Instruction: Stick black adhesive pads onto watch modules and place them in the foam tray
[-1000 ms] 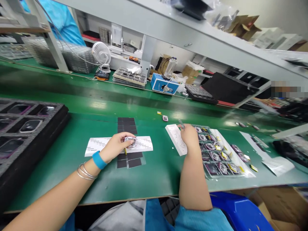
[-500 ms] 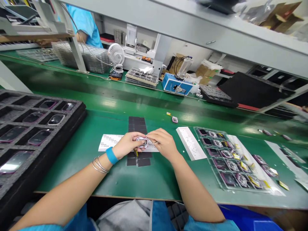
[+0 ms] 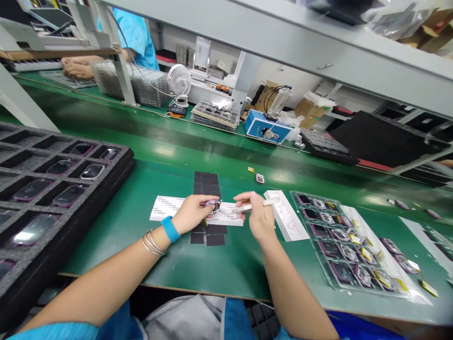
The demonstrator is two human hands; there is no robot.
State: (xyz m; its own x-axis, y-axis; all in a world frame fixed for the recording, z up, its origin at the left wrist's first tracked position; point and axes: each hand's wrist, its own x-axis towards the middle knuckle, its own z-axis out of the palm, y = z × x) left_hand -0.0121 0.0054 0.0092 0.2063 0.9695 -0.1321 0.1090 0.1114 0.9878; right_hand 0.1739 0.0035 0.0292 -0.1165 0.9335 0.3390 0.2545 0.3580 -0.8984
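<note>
My left hand (image 3: pixel 193 212) is closed on a small smartwatch case (image 3: pixel 213 206) with a purple rim and bare electronics inside. A yellow battery (image 3: pixel 205 222) hangs just below it, partly hidden by the fingers. To the right, my right hand (image 3: pixel 261 215) grips pale tweezers (image 3: pixel 264 203), their tips pointing left toward the case but apart from it. Beneath both hands lie a printed white label sheet (image 3: pixel 166 208) and a strip of black adhesive pieces (image 3: pixel 206 182).
On the left stands a black foam tray (image 3: pixel 116 163) with watch screens. At right are a white block (image 3: pixel 288 217) with small bits on it and a clear plastic tray (image 3: pixel 327 271) of watch parts. A loose case (image 3: pixel 259 178) lies ahead. A co-worker (image 3: pixel 136 38) sits across the bench.
My right hand has moved right, away from the watch case, and the tweezers now show plainly. The case has tilted in my left hand. The whole view has shifted slightly.
</note>
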